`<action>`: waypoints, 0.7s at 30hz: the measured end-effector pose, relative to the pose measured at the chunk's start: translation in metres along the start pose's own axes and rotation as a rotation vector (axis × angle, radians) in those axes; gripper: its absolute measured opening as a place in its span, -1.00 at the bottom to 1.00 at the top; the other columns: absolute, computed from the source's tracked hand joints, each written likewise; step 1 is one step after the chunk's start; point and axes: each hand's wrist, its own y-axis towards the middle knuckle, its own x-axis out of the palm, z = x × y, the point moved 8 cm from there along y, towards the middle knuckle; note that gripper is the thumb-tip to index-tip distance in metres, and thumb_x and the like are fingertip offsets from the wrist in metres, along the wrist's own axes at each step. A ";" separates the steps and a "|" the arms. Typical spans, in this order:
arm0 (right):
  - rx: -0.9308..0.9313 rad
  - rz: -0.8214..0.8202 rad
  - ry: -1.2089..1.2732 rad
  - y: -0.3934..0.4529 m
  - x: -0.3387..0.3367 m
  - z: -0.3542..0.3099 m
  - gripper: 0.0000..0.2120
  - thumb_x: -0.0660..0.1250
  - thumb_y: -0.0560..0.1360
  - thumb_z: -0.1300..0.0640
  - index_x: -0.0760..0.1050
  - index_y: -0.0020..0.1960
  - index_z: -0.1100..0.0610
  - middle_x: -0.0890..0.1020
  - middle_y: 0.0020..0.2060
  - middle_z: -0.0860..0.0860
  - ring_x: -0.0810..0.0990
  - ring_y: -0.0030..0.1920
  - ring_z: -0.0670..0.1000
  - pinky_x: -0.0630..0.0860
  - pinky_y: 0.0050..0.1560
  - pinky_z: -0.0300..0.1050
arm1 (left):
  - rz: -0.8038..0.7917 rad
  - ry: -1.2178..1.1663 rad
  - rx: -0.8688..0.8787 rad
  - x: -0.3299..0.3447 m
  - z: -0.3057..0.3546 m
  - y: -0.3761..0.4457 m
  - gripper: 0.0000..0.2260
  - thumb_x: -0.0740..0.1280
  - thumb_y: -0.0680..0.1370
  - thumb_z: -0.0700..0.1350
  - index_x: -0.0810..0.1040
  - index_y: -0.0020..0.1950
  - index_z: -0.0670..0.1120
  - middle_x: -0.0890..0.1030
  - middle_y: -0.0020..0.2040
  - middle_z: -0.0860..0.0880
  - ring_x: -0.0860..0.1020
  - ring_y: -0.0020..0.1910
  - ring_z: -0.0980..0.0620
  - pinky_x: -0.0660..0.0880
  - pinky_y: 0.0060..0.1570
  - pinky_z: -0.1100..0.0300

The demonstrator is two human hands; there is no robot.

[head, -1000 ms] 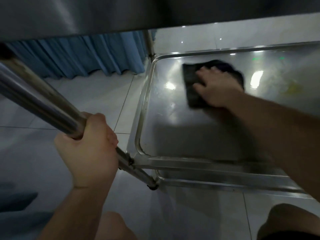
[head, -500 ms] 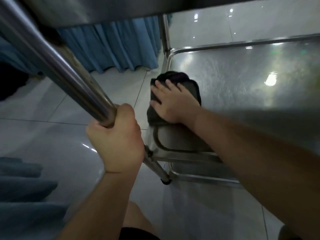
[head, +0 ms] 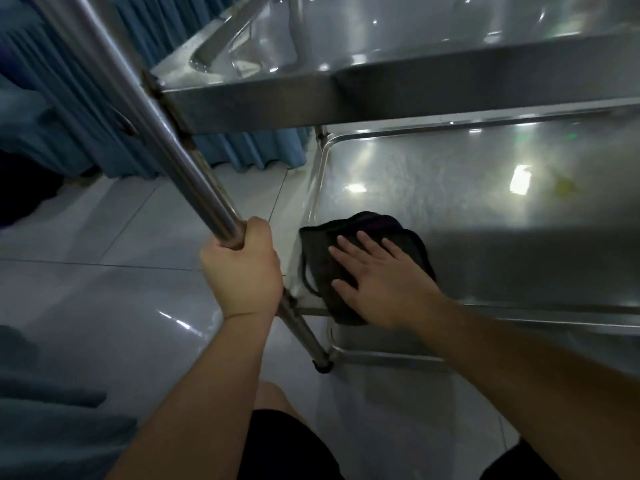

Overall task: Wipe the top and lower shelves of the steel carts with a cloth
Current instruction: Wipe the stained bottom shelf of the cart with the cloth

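Observation:
A steel cart stands in front of me, its lower shelf (head: pixel 467 209) shiny and wet-looking, its top shelf (head: pixel 398 26) above. A black cloth (head: pixel 325 258) lies at the lower shelf's near left corner, partly over the rim. My right hand (head: pixel 377 282) presses flat on the cloth with straight fingers. My left hand (head: pixel 242 271) grips the cart's slanted steel leg (head: pixel 166 140) just above the lower shelf.
A blue curtain (head: pixel 249 147) hangs behind the cart on the left. Glossy white floor tiles (head: pixel 104 271) surround the cart. My knee in black shorts (head: pixel 277 441) is below. A yellowish spot (head: pixel 564 188) marks the shelf at the right.
My right hand has dragged the cloth from the shelf's far middle to its near left corner. The view has risen, so the top shelf shows. My left hand keeps its grip on the leg.

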 end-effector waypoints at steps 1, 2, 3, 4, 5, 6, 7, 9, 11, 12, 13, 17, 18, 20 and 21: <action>0.037 0.005 -0.006 -0.011 -0.004 0.017 -0.27 -0.27 0.59 -0.39 -0.16 0.71 -0.18 -0.17 0.68 -0.21 -0.24 0.68 -0.07 -0.27 0.62 0.06 | 0.007 0.023 -0.008 -0.001 -0.001 0.000 -0.78 0.33 0.47 -0.04 0.48 -0.23 -0.19 0.45 -0.45 -0.08 0.47 -0.51 0.06 0.45 -0.51 0.24; 0.075 0.012 -0.012 -0.022 -0.009 0.036 -0.25 -0.29 0.57 -0.41 -0.16 0.71 -0.18 -0.18 0.68 -0.22 -0.24 0.68 -0.08 -0.26 0.62 0.05 | 0.011 0.047 -0.014 -0.002 -0.002 0.000 -0.74 0.32 0.46 -0.01 0.50 -0.24 -0.21 0.50 -0.45 -0.10 0.49 -0.50 0.06 0.47 -0.50 0.25; 0.110 0.018 -0.018 -0.033 -0.013 0.053 -0.23 -0.31 0.55 -0.42 -0.17 0.71 -0.18 -0.19 0.67 -0.23 -0.24 0.68 -0.08 -0.25 0.62 0.04 | 0.011 0.073 -0.022 -0.003 -0.002 0.001 -0.70 0.31 0.45 0.03 0.51 -0.25 -0.22 0.54 -0.45 -0.10 0.52 -0.49 0.06 0.48 -0.48 0.26; 0.143 0.020 -0.023 -0.044 -0.016 0.070 -0.21 -0.33 0.54 -0.44 -0.19 0.71 -0.19 -0.21 0.66 -0.24 -0.25 0.67 -0.09 -0.24 0.62 0.04 | 0.012 0.091 -0.033 -0.004 -0.003 0.002 -0.67 0.30 0.44 0.06 0.53 -0.24 -0.23 0.58 -0.44 -0.09 0.53 -0.48 0.06 0.49 -0.47 0.27; 0.175 0.017 -0.026 -0.055 -0.019 0.086 -0.20 -0.35 0.52 -0.45 -0.21 0.71 -0.20 -0.24 0.65 -0.25 -0.26 0.67 -0.10 -0.24 0.63 0.04 | 0.012 0.100 -0.041 -0.005 -0.003 0.002 -0.63 0.30 0.43 0.08 0.55 -0.22 -0.25 0.61 -0.43 -0.09 0.55 -0.47 0.07 0.49 -0.46 0.28; 0.207 0.010 -0.026 -0.064 -0.021 0.100 -0.19 -0.37 0.50 -0.47 -0.23 0.70 -0.21 -0.26 0.64 -0.27 -0.28 0.66 -0.11 -0.23 0.63 0.05 | 0.013 0.111 -0.046 -0.006 -0.003 0.002 -0.59 0.29 0.43 0.10 0.57 -0.18 -0.28 0.64 -0.40 -0.08 0.57 -0.46 0.07 0.50 -0.46 0.29; 0.236 0.004 -0.026 -0.072 -0.022 0.111 -0.18 -0.38 0.49 -0.48 -0.25 0.70 -0.22 -0.27 0.64 -0.27 -0.29 0.65 -0.12 -0.23 0.64 0.05 | 0.017 0.128 -0.050 -0.006 -0.003 0.002 -0.57 0.29 0.43 0.12 0.59 -0.14 -0.28 0.66 -0.37 -0.07 0.59 -0.43 0.07 0.50 -0.45 0.29; 0.271 0.003 -0.026 -0.078 -0.024 0.121 -0.18 -0.38 0.48 -0.48 -0.25 0.70 -0.23 -0.26 0.65 -0.27 -0.29 0.66 -0.11 -0.22 0.64 0.06 | 0.021 0.176 -0.050 -0.008 -0.004 0.001 -0.58 0.30 0.47 0.16 0.61 -0.06 -0.22 0.70 -0.30 -0.02 0.63 -0.37 0.10 0.49 -0.44 0.32; 0.276 0.019 -0.019 -0.077 -0.025 0.119 -0.20 -0.35 0.50 -0.47 -0.23 0.70 -0.22 -0.22 0.67 -0.26 -0.26 0.67 -0.09 -0.22 0.64 0.07 | 0.003 0.260 -0.042 -0.012 -0.007 -0.003 -0.66 0.35 0.52 0.19 0.56 0.03 -0.08 0.67 -0.22 0.01 0.60 -0.36 0.20 0.46 -0.43 0.36; 0.274 0.027 -0.011 -0.076 -0.026 0.118 -0.21 -0.33 0.52 -0.46 -0.22 0.70 -0.21 -0.21 0.67 -0.25 -0.26 0.67 -0.09 -0.22 0.64 0.08 | 0.001 0.340 -0.044 -0.017 -0.011 -0.009 -0.71 0.38 0.54 0.18 0.51 0.05 -0.03 0.63 -0.19 0.01 0.59 -0.35 0.21 0.44 -0.44 0.34; 0.269 0.032 -0.004 -0.075 -0.026 0.117 -0.23 -0.31 0.54 -0.45 -0.22 0.70 -0.21 -0.20 0.67 -0.25 -0.26 0.67 -0.08 -0.22 0.64 0.08 | 0.023 0.419 -0.055 -0.025 -0.019 -0.021 -0.73 0.42 0.54 0.13 0.48 0.04 -0.02 0.61 -0.16 -0.03 0.60 -0.32 0.16 0.42 -0.45 0.33; 0.249 0.039 0.007 -0.076 -0.025 0.119 -0.25 -0.30 0.57 -0.43 -0.21 0.70 -0.19 -0.19 0.68 -0.21 -0.26 0.68 -0.05 -0.23 0.64 0.11 | -0.022 0.499 -0.118 -0.033 -0.063 -0.113 -0.72 0.45 0.53 -0.12 0.34 -0.08 0.11 0.51 -0.21 -0.06 0.51 -0.31 0.02 0.33 -0.37 0.20; 0.245 0.041 0.008 -0.076 -0.025 0.119 -0.26 -0.29 0.58 -0.42 -0.21 0.70 -0.19 -0.19 0.69 -0.21 -0.26 0.68 -0.05 -0.24 0.64 0.12 | -0.124 0.503 -0.098 -0.018 -0.068 -0.133 -0.72 0.44 0.52 -0.15 0.35 -0.10 0.12 0.48 -0.25 0.00 0.50 -0.32 0.07 0.36 -0.35 0.16; 0.234 0.041 0.015 -0.076 -0.024 0.119 -0.27 -0.27 0.59 -0.40 -0.19 0.70 -0.18 -0.18 0.69 -0.20 -0.25 0.68 -0.04 -0.25 0.63 0.12 | -0.326 0.520 0.038 0.021 -0.063 -0.159 -0.72 0.43 0.50 -0.15 0.36 -0.10 0.15 0.46 -0.24 0.07 0.49 -0.28 0.09 0.43 -0.27 0.10; 0.228 0.040 0.017 -0.078 -0.024 0.121 -0.28 -0.26 0.60 -0.40 -0.19 0.70 -0.18 -0.18 0.69 -0.20 -0.25 0.68 -0.04 -0.25 0.63 0.12 | -0.412 0.527 0.155 0.045 -0.052 -0.164 -0.74 0.41 0.50 -0.09 0.34 -0.09 0.17 0.45 -0.19 0.11 0.48 -0.23 0.11 0.44 -0.24 0.13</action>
